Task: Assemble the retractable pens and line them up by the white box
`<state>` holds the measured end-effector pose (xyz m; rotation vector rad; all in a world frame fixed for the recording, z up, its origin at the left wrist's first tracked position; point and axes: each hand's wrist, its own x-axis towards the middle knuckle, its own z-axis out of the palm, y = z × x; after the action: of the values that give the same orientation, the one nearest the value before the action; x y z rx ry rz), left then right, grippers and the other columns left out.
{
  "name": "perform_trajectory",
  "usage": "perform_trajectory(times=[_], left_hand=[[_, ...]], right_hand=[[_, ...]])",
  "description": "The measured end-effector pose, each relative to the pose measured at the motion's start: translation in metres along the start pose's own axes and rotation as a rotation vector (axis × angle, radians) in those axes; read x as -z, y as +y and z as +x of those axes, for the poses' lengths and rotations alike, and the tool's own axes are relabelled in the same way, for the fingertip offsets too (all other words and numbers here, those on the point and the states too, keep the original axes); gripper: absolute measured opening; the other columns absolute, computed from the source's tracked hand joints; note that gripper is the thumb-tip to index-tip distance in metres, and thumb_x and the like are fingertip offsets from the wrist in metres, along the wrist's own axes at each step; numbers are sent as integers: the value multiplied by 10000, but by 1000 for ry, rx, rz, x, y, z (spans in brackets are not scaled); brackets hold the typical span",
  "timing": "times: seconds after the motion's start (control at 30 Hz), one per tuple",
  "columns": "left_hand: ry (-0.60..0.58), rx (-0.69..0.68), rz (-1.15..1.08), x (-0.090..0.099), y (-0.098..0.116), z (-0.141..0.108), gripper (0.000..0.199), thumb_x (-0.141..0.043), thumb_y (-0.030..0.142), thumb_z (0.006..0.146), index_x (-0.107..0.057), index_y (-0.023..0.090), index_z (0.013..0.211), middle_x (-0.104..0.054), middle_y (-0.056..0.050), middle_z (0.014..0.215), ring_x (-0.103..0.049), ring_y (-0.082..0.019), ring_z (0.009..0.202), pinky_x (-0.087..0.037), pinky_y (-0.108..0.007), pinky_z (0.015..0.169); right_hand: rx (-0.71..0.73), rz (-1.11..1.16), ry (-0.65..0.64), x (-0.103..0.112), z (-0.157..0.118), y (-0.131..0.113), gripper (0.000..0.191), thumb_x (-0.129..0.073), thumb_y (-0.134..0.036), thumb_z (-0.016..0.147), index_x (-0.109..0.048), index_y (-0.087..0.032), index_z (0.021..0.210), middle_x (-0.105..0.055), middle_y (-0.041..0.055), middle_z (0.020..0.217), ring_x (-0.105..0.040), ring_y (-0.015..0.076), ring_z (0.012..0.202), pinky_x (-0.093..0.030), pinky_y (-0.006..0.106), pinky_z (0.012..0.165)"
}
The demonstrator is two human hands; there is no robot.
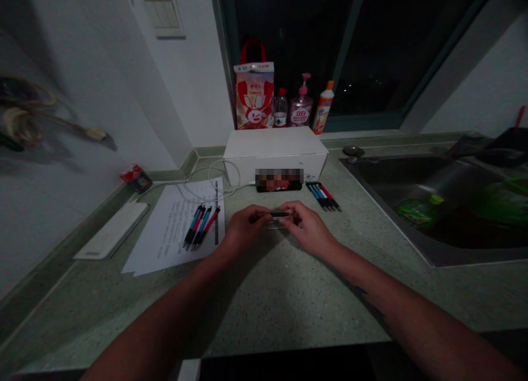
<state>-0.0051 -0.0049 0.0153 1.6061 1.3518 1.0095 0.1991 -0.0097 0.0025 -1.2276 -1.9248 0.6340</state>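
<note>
Left hand [245, 228] and right hand [308, 230] are pinching a dark pen [280, 214] level between their fingers, just above the desk [289, 298]; pens [201, 227] are lying on a printed sheet [165, 238] at left, more pens [324, 196] at right.

Right ahead of the grip, a white cardboard box [275, 147], a pump bottle of hand soap [301, 109] behind it — and off to the right, a steel sink [385, 213], a printed sheet [165, 243] left!
</note>
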Motion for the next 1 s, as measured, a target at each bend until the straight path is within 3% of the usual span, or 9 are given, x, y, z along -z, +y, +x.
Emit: perform_trajectory(times=[0.1,0.17,0.3,0.43,0.6,0.7,0.87,1.0], left_hand=[[7,-2,-32,0,0,0,120,-721,269,815,-766,199,901,-819,-41,894,-757,-203,847,-601,-322,800],[-4,-8,-47,0,-1,0,121,-723,277,816,-767,203,901,-821,-42,906,-758,-204,856,-605,-329,814],[3,-3,-50,-1,-4,1,120,-724,266,819,-767,190,901,-818,-51,907,-759,-206,848,-604,-337,818],[1,7,-40,-2,-2,1,111,-725,253,827,-771,191,906,-816,-50,904,-760,-203,865,-598,-331,833],[0,6,-33,-1,0,0,111,-728,275,827,-771,193,887,-817,-54,904,-762,-213,863,-600,-337,832],[-12,-9,-47,-1,-1,0,147,-725,305,825,-776,189,898,-819,-59,908,-761,-218,866,-601,-334,824],[-9,11,-40,-1,-3,0,143,-718,294,819,-785,190,890,-817,-59,890,-759,-220,850,-602,-332,804],[-28,12,-39,-1,-1,-1,135,-720,303,824,-786,200,881,-817,-49,885,-756,-216,854,-597,-332,825]], right_hand=[[-15,8,-2,1,1,0,140,-568,-308,979,-666,-210,996,-700,18,813,-639,181,733,-468,300,686],[-13,14,-19,2,2,0,220,-510,-336,1015,-676,-210,941,-696,21,790,-645,182,737,-473,309,707],[-24,25,-4,2,2,1,215,-656,-338,931,-666,-214,1107,-709,14,859,-641,172,723,-479,292,678],[-21,-26,-28,3,2,0,152,-574,-322,989,-678,-215,963,-706,20,811,-644,182,742,-467,301,698],[-14,-8,-28,5,2,-2,207,-658,-321,935,-671,-208,1107,-722,28,895,-652,184,765,-473,296,701],[1,-38,-43,5,2,-2,180,-567,-332,998,-693,-205,987,-718,33,851,-654,187,775,-471,302,717],[-4,-43,-56,5,2,-1,206,-667,-339,943,-682,-212,1105,-741,32,910,-658,185,765,-474,296,700],[9,-67,-89,6,2,-3,191,-560,-322,1015,-708,-209,975,-745,43,883,-671,195,805,-468,305,723]])
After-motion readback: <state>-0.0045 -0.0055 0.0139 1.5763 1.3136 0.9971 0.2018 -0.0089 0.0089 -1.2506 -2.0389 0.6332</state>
